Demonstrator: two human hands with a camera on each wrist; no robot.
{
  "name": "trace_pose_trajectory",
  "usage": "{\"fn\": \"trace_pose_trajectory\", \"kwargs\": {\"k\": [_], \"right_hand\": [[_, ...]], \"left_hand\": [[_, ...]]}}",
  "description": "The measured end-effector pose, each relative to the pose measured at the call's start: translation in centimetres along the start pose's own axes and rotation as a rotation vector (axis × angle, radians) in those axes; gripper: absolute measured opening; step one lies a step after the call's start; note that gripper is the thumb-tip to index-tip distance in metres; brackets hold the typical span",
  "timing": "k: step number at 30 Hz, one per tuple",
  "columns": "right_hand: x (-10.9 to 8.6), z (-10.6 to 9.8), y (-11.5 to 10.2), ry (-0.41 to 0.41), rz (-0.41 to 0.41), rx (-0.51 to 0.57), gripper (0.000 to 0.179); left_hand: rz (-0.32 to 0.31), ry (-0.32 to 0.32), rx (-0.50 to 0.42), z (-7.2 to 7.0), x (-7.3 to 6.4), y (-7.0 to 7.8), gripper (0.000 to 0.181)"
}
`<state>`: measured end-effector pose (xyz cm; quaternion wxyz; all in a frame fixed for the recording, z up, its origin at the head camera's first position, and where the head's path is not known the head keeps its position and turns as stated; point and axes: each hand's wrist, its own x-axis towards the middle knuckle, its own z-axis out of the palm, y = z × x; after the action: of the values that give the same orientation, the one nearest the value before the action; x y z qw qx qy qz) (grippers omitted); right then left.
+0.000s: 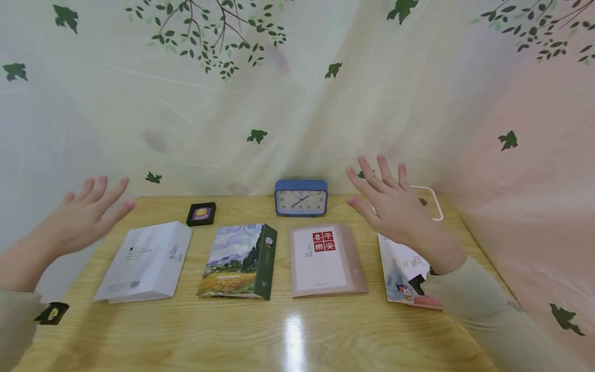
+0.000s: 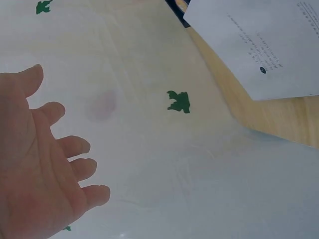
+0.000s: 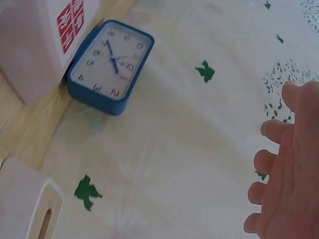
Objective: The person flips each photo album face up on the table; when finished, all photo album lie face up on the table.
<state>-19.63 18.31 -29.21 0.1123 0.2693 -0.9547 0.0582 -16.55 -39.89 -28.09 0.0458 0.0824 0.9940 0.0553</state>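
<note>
Above the table's left side my left hand [image 1: 83, 217] hovers with fingers spread and holds nothing. A white book [image 1: 149, 263] with small print is nearest below it. In the left wrist view the palm and straight fingers [image 2: 75, 146] show apart from that book. My right hand [image 1: 390, 204] is raised likewise on the right, fingers spread, touching nothing. Partly hidden beneath the right forearm is an illustrated book [image 1: 402, 268]. Between the hands are a photo album [image 1: 234, 256] with a painted landscape cover and a pink-and-white book [image 1: 321, 263] with red square characters.
A blue clock [image 1: 301, 199] stands at the table's back edge. A small black box [image 1: 201, 214] sits back left. Back right, behind the right hand, is a white-rimmed object [image 1: 437, 204] with a dark slot. A printed curtain [image 1: 297, 103] hangs behind the wooden table [image 1: 232, 336].
</note>
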Motion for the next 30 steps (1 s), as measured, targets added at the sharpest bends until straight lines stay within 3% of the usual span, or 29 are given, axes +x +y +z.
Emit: {"fn": "trace_pose_trajectory", "kwargs": {"k": [9, 14, 20, 25, 30], "right_hand": [[3.2, 2.8, -5.6, 0.023, -0.109, 0.168, 0.079], [4.7, 4.5, -8.2, -0.028, -0.161, 0.35, 0.096], [6.4, 7.0, -10.9, -0.123, -0.167, 0.672, 0.114], [7.6, 9.0, -13.7, -0.181, -0.171, 0.887, 0.119], [8.8, 9.8, -17.0, -0.191, -0.239, 1.045, 0.125]], "left_hand": [[-0.064, -0.051, -0.191, 2.4, -0.4, -4.1, 0.077], [-0.088, -0.145, -0.352, 4.3, -0.7, -6.0, 0.081], [-0.136, -0.244, -0.54, 7.0, -0.9, -6.9, 0.084], [-0.183, -0.269, -0.563, 8.3, -1.0, -7.4, 0.092], [-0.219, -0.291, -0.623, 8.8, -0.9, -8.1, 0.092]]}}
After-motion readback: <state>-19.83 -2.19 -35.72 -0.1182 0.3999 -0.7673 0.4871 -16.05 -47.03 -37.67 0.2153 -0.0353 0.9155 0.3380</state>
